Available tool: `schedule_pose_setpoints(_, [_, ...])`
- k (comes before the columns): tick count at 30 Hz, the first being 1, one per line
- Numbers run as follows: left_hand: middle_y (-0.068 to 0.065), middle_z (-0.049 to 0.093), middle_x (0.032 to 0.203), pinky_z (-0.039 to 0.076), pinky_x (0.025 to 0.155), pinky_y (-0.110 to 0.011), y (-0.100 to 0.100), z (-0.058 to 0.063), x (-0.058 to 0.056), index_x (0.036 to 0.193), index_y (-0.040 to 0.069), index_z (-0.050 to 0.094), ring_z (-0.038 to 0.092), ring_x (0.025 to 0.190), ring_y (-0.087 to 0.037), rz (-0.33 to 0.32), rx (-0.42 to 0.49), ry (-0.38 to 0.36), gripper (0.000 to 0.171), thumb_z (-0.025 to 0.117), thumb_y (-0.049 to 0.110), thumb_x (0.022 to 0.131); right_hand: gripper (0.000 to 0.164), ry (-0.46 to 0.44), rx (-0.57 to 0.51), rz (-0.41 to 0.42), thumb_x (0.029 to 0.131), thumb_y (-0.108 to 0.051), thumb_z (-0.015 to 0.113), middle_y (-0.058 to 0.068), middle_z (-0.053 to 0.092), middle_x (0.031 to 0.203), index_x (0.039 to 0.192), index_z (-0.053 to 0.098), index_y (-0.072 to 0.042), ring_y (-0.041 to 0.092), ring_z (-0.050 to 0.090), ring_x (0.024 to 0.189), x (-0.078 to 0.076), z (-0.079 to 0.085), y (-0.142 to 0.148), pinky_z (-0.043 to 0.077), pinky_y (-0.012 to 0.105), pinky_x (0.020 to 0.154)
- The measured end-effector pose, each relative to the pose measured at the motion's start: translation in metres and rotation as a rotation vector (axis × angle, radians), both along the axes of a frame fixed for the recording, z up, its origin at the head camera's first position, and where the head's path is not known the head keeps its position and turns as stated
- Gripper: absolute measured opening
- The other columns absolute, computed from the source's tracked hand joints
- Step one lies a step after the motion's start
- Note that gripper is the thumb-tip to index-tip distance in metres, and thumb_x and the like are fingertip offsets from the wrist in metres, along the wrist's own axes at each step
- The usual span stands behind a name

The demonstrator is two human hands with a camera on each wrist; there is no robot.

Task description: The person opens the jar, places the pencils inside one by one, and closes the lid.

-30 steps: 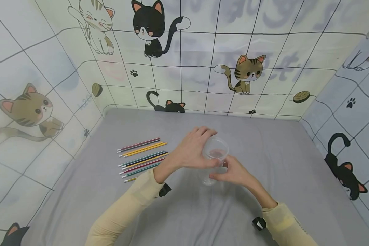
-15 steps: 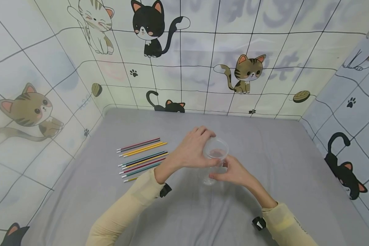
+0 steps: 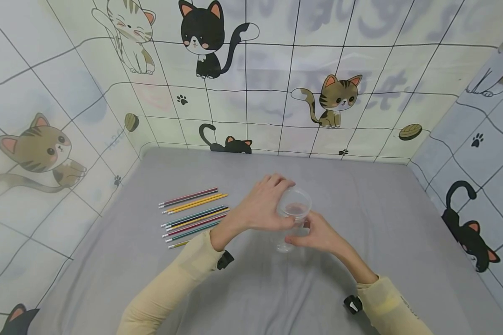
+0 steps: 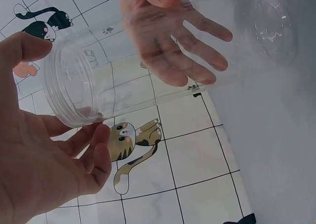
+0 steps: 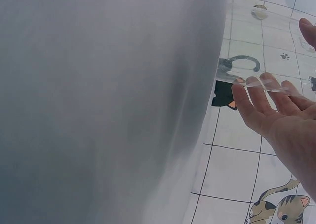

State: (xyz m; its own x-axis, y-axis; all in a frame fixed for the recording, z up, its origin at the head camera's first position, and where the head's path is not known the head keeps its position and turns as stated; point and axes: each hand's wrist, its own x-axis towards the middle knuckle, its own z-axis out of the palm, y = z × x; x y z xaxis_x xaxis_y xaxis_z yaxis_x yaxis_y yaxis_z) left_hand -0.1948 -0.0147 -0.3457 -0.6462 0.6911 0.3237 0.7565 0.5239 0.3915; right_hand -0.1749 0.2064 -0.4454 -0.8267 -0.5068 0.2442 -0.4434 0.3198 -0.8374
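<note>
Clear jar [image 3: 294, 208]: left hand [image 3: 266, 204] pinches the rim between thumb and fingers; right hand [image 3: 320, 235] curls spaced fingers round the lower side. We judge the high-and-low hold steadies slick, light plastic. Roughly upright, the jar sits between both sets of fingers; whether its base meets the bench [image 3: 369, 200] we cannot tell. Pencils [image 3: 197, 217] lie left, near the left sleeve [image 3: 173, 277].
</note>
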Motion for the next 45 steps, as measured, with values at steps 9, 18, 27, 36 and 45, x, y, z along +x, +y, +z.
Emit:
schedule_pose_setpoints(9, [-0.01,0.057,0.118,0.044,0.083,-0.038,0.0003,-0.0014,0.0004,0.128,0.002,0.057,0.049,0.103,-0.024,0.043,0.008,0.035,0.069,0.077,0.046,0.079,0.072,0.011,0.004,0.001,0.078,-0.012,0.086,0.007,0.058,0.132,0.14,0.051,-0.003,0.02,0.06,0.111,0.0003,0.0014,-0.0007,0.054,0.044,0.089])
schedule_pose_setpoints(18, [-0.011,0.054,0.123,0.043,0.088,-0.04,0.0012,0.0002,0.0021,0.133,0.003,0.052,0.048,0.11,-0.026,0.097,-0.019,0.036,0.083,0.078,0.058,0.077,0.072,0.018,0.016,-0.001,0.078,-0.012,0.087,0.007,0.058,0.133,0.14,0.051,-0.001,0.02,0.059,0.114,-0.001,0.0,0.0001,0.053,0.041,0.09])
schedule_pose_setpoints(27, [-0.01,0.051,0.134,0.043,0.091,-0.041,0.0009,0.0,-0.0005,0.142,0.006,0.05,0.046,0.115,-0.026,-0.022,-0.001,0.017,0.074,0.073,0.038,0.08,0.07,-0.004,0.003,0.006,0.078,-0.013,0.087,0.005,0.06,0.128,0.139,0.052,-0.008,0.02,0.059,0.112,-0.0002,-0.0001,0.0009,0.052,0.049,0.09])
schedule_pose_setpoints(36, [-0.011,0.055,0.123,0.043,0.085,-0.04,0.0016,-0.0006,-0.0003,0.13,0.003,0.056,0.047,0.107,-0.026,-0.007,0.036,0.041,0.065,0.077,0.04,0.08,0.072,0.004,0.006,0.004,0.079,-0.013,0.086,0.007,0.057,0.134,0.141,0.05,-0.006,0.021,0.058,0.114,0.0002,0.0016,0.0003,0.053,0.045,0.091])
schedule_pose_setpoints(45, [-0.011,0.054,0.124,0.043,0.085,-0.039,0.0023,-0.0008,0.0013,0.132,0.004,0.053,0.048,0.109,-0.025,0.046,0.027,0.054,0.079,0.08,0.052,0.076,0.071,0.022,0.012,0.006,0.08,-0.013,0.086,0.006,0.059,0.133,0.141,0.05,-0.004,0.02,0.059,0.114,-0.0011,-0.002,0.0006,0.053,0.043,0.09])
